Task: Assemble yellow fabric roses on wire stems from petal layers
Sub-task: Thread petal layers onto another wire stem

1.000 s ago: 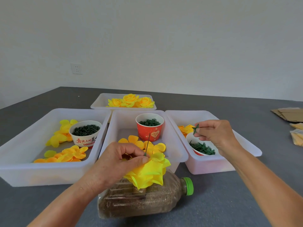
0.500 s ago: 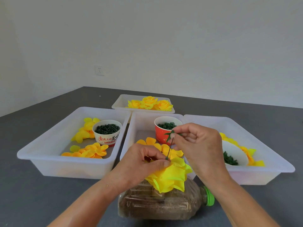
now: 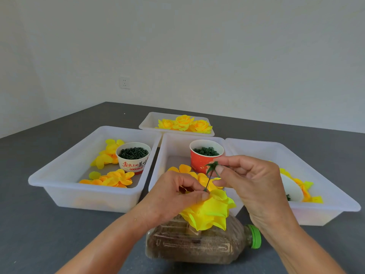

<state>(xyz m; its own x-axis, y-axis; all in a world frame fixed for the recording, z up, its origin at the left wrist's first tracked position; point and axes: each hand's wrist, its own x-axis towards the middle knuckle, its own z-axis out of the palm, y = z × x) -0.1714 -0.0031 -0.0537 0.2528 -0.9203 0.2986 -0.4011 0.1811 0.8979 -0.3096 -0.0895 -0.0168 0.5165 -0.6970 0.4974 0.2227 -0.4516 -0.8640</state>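
Note:
My left hand pinches a stack of bright yellow petal layers where a thin wire stem sticks up out of it. My right hand pinches a small green star-shaped calyx at the top end of that wire. The flower hovers just above a brown-filled plastic bottle lying on its side. Loose yellow-orange petals lie in the middle tray behind my hands.
A red cup of green parts stands in the middle tray. The left tray holds petals and a white cup of green pieces. The right tray holds a white bowl. Finished roses fill the far tray.
My right hand came from the right tray's bowl with the green calyx and now holds it at the wire tip. The view shifted left and slightly closer.

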